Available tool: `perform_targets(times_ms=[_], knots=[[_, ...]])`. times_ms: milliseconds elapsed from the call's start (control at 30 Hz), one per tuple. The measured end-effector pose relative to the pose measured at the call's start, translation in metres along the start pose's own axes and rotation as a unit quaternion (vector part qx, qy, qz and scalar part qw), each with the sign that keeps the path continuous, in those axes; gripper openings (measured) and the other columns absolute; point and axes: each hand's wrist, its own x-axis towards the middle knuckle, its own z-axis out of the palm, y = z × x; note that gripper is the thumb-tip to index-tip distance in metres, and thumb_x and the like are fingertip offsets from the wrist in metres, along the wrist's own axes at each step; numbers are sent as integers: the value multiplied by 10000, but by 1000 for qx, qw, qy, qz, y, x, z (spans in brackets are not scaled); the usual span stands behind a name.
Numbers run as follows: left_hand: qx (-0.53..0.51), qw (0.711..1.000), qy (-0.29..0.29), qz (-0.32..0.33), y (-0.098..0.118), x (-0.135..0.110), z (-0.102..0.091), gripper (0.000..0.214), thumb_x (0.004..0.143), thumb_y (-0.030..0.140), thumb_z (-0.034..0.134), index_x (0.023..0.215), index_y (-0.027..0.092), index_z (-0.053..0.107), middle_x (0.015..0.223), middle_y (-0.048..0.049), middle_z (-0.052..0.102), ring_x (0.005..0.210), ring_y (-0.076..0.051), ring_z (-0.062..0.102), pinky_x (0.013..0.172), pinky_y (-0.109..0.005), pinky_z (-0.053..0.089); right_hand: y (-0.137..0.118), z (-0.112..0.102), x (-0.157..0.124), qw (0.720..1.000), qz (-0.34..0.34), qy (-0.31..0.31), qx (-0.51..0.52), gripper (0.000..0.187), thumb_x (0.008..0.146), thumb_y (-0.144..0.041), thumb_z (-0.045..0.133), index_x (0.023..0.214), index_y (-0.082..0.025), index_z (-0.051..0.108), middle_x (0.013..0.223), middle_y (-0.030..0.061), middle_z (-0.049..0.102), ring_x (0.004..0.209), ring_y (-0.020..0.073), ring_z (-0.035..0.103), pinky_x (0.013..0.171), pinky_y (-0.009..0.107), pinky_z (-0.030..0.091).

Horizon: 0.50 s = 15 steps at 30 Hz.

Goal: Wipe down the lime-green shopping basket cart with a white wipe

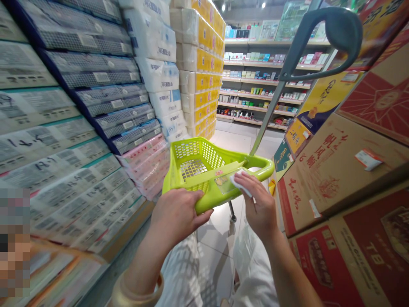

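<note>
A lime-green plastic shopping cart basket point(214, 152) with perforated walls stands before me, tilted in view. My left hand point(180, 209) is wrapped around its near rim at the left corner, thumb below and fingers over the top. My right hand point(258, 200) presses a folded white tissue point(242, 182) against the clear label panel point(223, 183) on the basket's near edge. The tissue lies under my right fingertips, partly hidden by them. Inside the basket, only its grid floor point(193, 169) shows.
Stacked tissue packs point(201, 72) and wrapped packages point(105, 76) line the left. Cardboard cartons point(332, 166) are piled close on the right. A grey handle point(287, 68) on a metal pole rises at the upper right. Shelves of small goods point(252, 81) stand beyond the tiled floor point(231, 134).
</note>
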Motion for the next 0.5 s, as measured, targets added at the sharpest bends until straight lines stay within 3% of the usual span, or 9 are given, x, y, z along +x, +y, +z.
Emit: perform_targets(times_ms=[100, 267, 433, 500], knots=[[0, 1000, 4, -7, 0, 0, 1, 398, 830, 564, 541, 962, 233, 718, 818, -102, 717, 796, -287, 661, 687, -347, 444, -3, 2, 5, 1000, 25, 4, -17, 353, 946, -122, 461, 1192, -264, 670, 1186, 61, 711, 1216, 220, 604, 1079, 462, 464], [-12, 1000, 12, 10, -1, 0, 1, 381, 849, 548, 518, 970, 244, 714, 821, -93, 725, 787, -287, 664, 672, -353, 441, -18, 9, 10, 987, -81, -133, 45, 418, 919, -75, 463, 1234, -281, 645, 1212, 21, 705, 1237, 184, 590, 1103, 411, 453], [3, 1000, 14, 0, 0, -1, 1, 385, 825, 561, 545, 939, 238, 722, 807, -100, 720, 782, -293, 664, 673, -357, 442, -5, 5, 25, 997, 32, -65, -27, 348, 911, -100, 469, 1126, -240, 704, 1147, 64, 729, 1190, 222, 626, 1055, 435, 494], [2, 1000, 14, -1, 1, -1, 1, 378, 827, 557, 540, 929, 240, 720, 802, -96, 719, 777, -288, 664, 668, -351, 440, -8, 9, 29, 996, 17, -86, -22, 344, 902, -92, 468, 1107, -226, 710, 1144, 64, 731, 1180, 221, 632, 1064, 434, 487]])
